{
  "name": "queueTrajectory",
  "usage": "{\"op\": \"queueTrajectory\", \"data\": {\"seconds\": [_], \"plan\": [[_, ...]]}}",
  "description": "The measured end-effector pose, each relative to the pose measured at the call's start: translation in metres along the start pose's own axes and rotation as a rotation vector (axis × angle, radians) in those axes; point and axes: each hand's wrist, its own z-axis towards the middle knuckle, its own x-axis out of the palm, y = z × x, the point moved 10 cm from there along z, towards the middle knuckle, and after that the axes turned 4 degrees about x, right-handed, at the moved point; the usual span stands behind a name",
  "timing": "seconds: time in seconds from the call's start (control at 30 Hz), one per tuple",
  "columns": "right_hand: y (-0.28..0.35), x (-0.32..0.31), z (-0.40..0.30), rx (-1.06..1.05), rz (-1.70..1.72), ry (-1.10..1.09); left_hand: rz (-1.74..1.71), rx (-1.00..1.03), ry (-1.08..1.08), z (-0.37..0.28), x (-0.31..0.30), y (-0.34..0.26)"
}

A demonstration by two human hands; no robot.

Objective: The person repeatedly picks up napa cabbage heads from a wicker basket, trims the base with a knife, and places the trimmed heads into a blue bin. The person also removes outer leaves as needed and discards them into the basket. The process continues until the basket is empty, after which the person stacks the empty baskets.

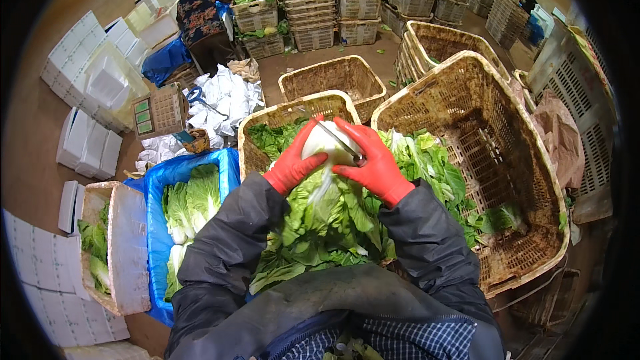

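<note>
Between my two red-gloved hands is a head of Chinese cabbage point(314, 141), its white stem end facing away from me and its leaves towards my body. My left hand point(299, 160) grips the cabbage's left side. In my right hand point(374, 160) is a knife point(334, 137), its blade lying across the white stem end, while the fingers also steady the cabbage's right side. Loose green leaves point(295, 255) lie below and around it, over a plastic crate point(245, 135) that is partly hidden by my arms.
A large dirty crate point(500, 160) with leaves stands at right. At left are a blue-lined box point(230, 160) of cabbages and a foam box point(131, 250). Beyond stand a scale point(160, 110), white bags point(227, 97), an open crate point(330, 72) and a person point(202, 17) near stacked crates.
</note>
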Motion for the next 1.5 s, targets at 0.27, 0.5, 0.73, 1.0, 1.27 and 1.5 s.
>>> {"op": "queueTrajectory", "data": {"seconds": [0.27,0.5,0.73,1.0,1.27,1.5], "plan": [[0.01,0.008,-0.043,0.116,0.192,0.725,0.136,-0.359,0.562,-0.058,0.029,-0.022],[-0.096,-0.02,-0.104,0.497,-0.353,0.297,-0.312,-0.319,0.401,-0.152,0.064,0.034],[0.081,0.04,-0.12,-0.474,-0.919,0.248,-0.252,-0.4,0.294,-0.167,0.051,0.03],[-0.114,0.028,-0.127,0.154,-0.796,0.38,-0.203,-0.284,0.347,-0.15,0.051,-0.001],[-0.083,0.077,-0.077,0.428,1.372,0.019,-0.197,-0.28,-0.044,-0.054,0.007,-0.059],[-0.124,0.043,-0.054,0.478,1.324,-0.045,0.13,-0.02,-0.177,-0.038,-0.042,-0.092]]}}
